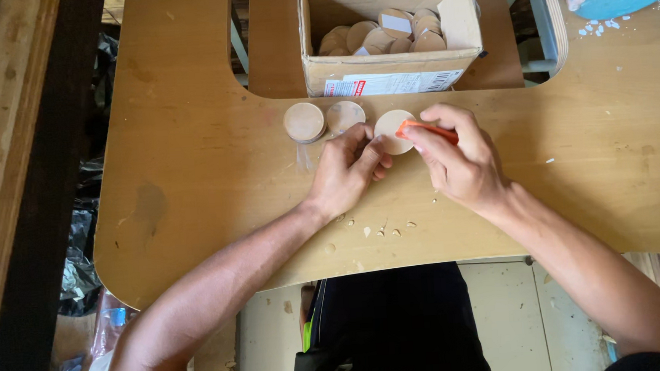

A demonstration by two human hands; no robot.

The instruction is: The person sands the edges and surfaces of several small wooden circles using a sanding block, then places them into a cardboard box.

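A pale round wooden disc [391, 128] lies flat on the bench, partly covered at its 7 o'clock edge. An orange tool [427, 130] (slim, pen-like) rests tilted across the disc's 3 o'clock side, its tip touching the face, its far end hidden.

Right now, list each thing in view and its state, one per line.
Left hand: pinning a wooden disc flat on the table.
Right hand: gripping an orange tool, tip on that disc.
Cardboard box: open, holding more discs.
Two other discs: lying flat, untouched.
Chips: scattered near the table edge.
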